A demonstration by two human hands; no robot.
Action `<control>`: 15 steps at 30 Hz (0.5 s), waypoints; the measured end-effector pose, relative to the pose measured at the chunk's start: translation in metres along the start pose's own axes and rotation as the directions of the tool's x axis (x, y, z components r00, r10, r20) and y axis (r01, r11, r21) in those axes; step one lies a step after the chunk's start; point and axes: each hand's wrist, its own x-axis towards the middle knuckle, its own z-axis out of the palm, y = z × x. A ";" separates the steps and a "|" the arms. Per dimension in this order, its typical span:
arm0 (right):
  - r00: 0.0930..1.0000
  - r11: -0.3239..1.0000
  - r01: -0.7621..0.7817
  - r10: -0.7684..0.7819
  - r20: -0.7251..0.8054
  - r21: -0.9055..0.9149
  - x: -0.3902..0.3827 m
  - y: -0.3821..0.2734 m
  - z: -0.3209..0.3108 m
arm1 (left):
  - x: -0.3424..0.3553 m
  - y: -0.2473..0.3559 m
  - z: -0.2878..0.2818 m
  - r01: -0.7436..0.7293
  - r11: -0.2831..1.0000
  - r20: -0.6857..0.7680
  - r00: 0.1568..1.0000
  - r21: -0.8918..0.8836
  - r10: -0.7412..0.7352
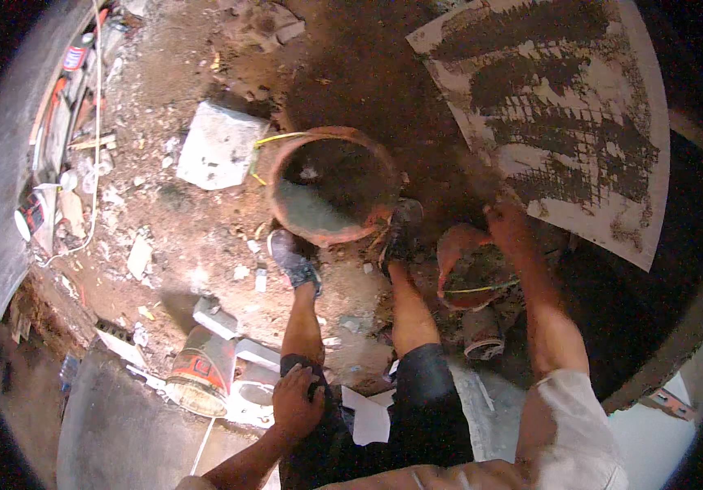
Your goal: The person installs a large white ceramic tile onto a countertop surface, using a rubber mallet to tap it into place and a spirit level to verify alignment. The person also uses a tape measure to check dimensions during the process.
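Grey-brown mortar (535,77) was spread in ridged, patchy streaks over a pale, flat panel (605,77), which was slanted across the upper right of the frame. Of the two hands, set well apart, the right hand (508,229) was held at the panel's lower left edge, right of centre; its fingers were bent, but whether they were clamped on the edge could not be told. The left hand (298,403) was rested on dark cloth shorts (429,392) at lower centre, its fingers loosely spread and slightly curved. At the centre, a round, reddish tub (329,237) with a thick, stained rim was placed by the shoes (290,255). Below the right hand, a smaller reddish bucket (448,255) was crossed by a thin yellow-green handle (482,288). Left of the tub, a whitish, speckled slab (221,143) was laid on rough, brown, rubble-strewn floor (168,249); a stained red pail (209,351) was seen at lower left.
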 end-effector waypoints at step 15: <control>0.892 0.712 -0.049 0.347 -0.290 0.701 -0.075 0.121 0.101 | 0.133 0.035 -0.088 -0.246 0.966 -0.284 0.924 0.073 0.257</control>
